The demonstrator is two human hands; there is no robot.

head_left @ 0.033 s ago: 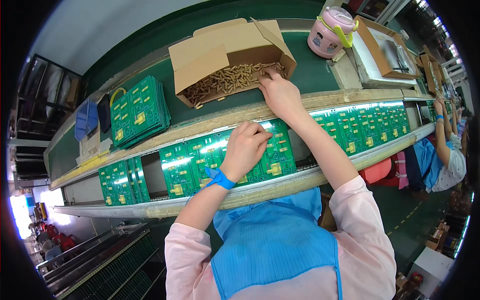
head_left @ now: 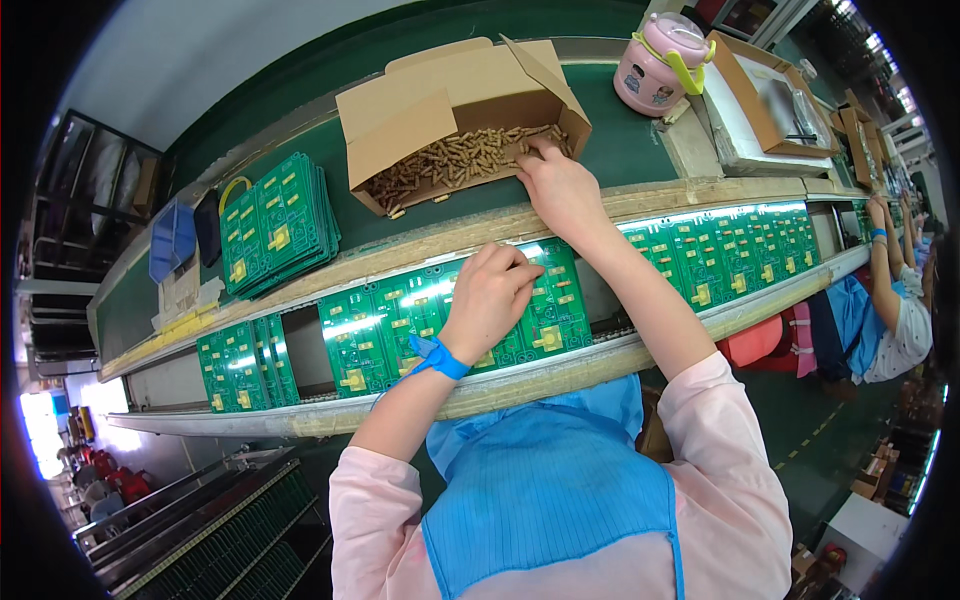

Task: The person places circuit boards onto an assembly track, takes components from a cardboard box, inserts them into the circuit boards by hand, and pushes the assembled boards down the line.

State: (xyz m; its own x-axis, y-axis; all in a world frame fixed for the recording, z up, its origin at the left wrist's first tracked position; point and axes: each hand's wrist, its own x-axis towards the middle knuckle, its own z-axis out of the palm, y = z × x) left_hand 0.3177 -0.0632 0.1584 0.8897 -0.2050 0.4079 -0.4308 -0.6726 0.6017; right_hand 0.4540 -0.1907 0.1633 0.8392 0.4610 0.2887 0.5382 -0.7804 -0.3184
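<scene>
Head view: your left hand (head_left: 492,295) rests at the clock's centre over a green rectangular circuit board (head_left: 562,318) with yellow blocks; its fingers are curled close together near the board, and whether they pinch anything you cannot tell from here. Your right hand (head_left: 562,190) reaches toward 12 o'clock, its fingers narrow and dipped among small tan cylindrical parts (head_left: 450,160) at the 3 o'clock end of a brown cardboard box (head_left: 495,95); whether they grip a part is hidden.

Judging by their fill, the green boards bearing orange pieces (head_left: 735,255) toward 3 o'clock look further along; the one under your left hand also carries some orange. The green boards showing mainly yellow blocks (head_left: 235,365) toward 9 o'clock seem less filled, as does the stack of green boards (head_left: 280,225) at 10 o'clock.

The line runs along a pale wooden rail (head_left: 655,203) bordering your green worktop (head_left: 625,140). There you have a blue plastic bin (head_left: 172,240) near 10 o'clock and a pink round lidded container (head_left: 650,80) at 1 o'clock. Beyond, a metal rack (head_left: 208,528) stands at 8 o'clock, and a co-worker (head_left: 900,325) is at 3 o'clock.
</scene>
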